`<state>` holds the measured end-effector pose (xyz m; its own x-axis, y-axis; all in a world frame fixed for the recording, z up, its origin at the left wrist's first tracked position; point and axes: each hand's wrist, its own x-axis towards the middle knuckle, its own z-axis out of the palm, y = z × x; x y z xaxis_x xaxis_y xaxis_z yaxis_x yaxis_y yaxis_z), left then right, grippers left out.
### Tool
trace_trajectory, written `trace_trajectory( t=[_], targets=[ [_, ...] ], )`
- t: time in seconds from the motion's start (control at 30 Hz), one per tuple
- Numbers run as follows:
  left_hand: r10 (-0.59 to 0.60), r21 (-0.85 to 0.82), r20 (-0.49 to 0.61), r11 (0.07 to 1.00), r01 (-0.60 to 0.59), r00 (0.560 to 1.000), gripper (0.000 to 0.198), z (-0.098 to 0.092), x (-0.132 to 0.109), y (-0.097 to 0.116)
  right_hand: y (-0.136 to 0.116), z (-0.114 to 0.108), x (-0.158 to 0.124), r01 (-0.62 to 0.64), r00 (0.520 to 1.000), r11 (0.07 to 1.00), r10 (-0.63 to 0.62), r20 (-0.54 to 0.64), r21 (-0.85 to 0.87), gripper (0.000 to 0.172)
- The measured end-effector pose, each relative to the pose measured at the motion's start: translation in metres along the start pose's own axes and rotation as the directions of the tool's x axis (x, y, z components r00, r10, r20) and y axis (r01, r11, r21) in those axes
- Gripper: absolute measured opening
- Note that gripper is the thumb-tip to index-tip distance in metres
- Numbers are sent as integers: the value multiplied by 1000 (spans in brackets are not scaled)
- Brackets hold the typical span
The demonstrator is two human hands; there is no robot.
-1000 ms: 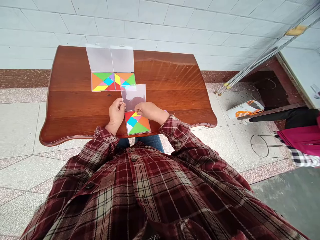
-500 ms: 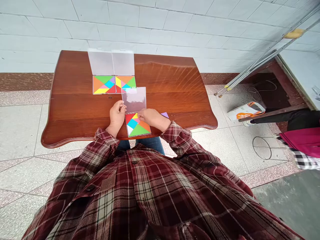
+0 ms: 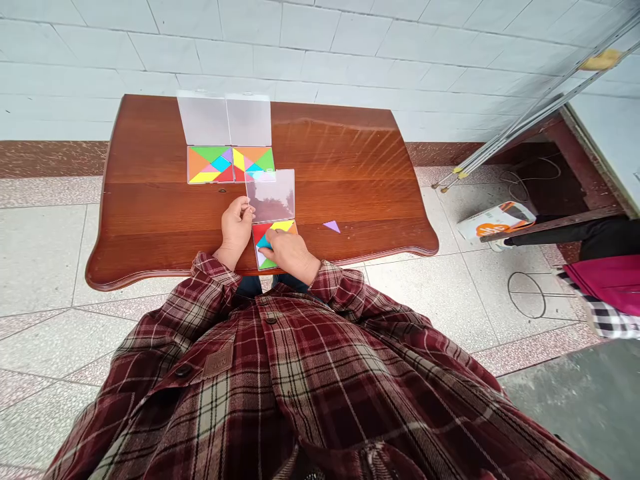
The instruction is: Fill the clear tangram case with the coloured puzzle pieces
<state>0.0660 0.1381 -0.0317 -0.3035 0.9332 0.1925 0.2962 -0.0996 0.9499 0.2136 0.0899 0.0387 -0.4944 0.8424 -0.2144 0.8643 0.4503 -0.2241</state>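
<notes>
The right hand covers most of the nearest tangram tray, the pink cloth runs off the right edge, and the print on the cardboard box is too small to read.

Our right hand has slid down and across, and now lies over the bright tangram tiles in the open plastic case, hiding most of them, where before it sat higher, near their top edge. The small lilac triangular tile on the polished wooden bench now lies apart from our hand, no longer just beside it.
</notes>
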Motion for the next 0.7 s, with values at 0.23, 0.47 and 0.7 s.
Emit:
trace_trajectory(
  t=[0.23,0.47,0.7],
  targets=[
    [-25,-43,-4,999,25,1000,21,0,-1,8,30,-14,-8,-91,992,983,103,-73,158,28],
    [-37,-87,-22,996,35,999,22,1,-1,4,123,-15,-24,-416,881,897,438,-176,152,29],
    [-53,-130,-2,990,53,999,20,2,0,0,150,-13,-11,-424,888,883,449,-97,203,9]
  ],
)
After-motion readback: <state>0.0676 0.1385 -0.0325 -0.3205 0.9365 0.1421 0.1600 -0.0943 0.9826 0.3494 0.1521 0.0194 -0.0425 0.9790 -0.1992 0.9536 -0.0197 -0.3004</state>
